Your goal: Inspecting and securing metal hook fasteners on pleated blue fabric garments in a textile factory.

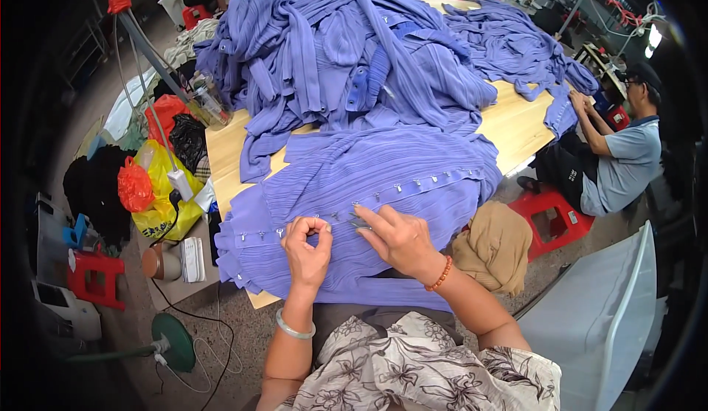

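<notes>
Working on a purple pleated garment (383, 167) that is lying flat across the near end of a wooden table (516, 123), button band running left to right in front of the person. Left hand (306, 249) is resting on the band with fingers curled, thumb and forefinger pinching together at a small spot on the placket; what is sitting between the fingertips is too small to tell. Right hand (398, 237) is lying just beside it, fingers extended toward the band and gripping a small dark metal tool (360, 223), likely thread snips, its tip touching the fabric. A silver bangle (293, 330) is sitting on the left wrist, an orange bead bracelet (440, 274) on the right.

Behind the garment, a big heap of matching purple garments (354, 49) is covering most of the table. At the far right, another person (619, 153) is sitting on a red stool (549, 215), handling more purple fabric at the table edge. Left of the table, yellow and red plastic bags (151, 182) are piling up on the floor, near a small red stool (96, 278).
</notes>
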Available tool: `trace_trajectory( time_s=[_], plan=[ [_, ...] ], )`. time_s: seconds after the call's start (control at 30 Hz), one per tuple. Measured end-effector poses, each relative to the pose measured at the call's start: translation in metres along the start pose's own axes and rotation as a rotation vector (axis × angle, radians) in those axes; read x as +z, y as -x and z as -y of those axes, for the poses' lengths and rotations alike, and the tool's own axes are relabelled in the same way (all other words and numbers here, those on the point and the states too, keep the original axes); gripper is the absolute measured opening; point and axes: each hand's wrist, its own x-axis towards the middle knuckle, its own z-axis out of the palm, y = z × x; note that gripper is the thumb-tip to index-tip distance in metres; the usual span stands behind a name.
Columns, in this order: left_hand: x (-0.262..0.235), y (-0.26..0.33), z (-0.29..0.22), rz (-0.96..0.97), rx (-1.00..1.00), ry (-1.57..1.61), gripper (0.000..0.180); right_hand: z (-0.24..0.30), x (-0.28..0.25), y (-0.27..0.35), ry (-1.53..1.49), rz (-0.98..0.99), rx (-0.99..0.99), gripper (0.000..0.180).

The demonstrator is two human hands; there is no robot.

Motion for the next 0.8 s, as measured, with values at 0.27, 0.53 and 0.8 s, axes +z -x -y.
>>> trace_trajectory(
  time_s=[0.27, 0.53, 0.8],
  plan=[
    [-0.001, 0.0, -0.008, 0.005, -0.026, 0.037, 0.006, -0.005, 0.019, -0.015, 0.064, 0.067, -0.156, 0.036],
    [0.006, 0.012, -0.015, 0.011, 0.076, -0.105, 0.009, -0.006, 0.024, -0.018, 0.054, 0.106, -0.169, 0.041],
    [-0.028, 0.048, -0.048, 0.598, 0.228, -0.051, 0.013, -0.018, 0.003, -0.005, 0.021, 0.019, 0.054, 0.04]
  ],
)
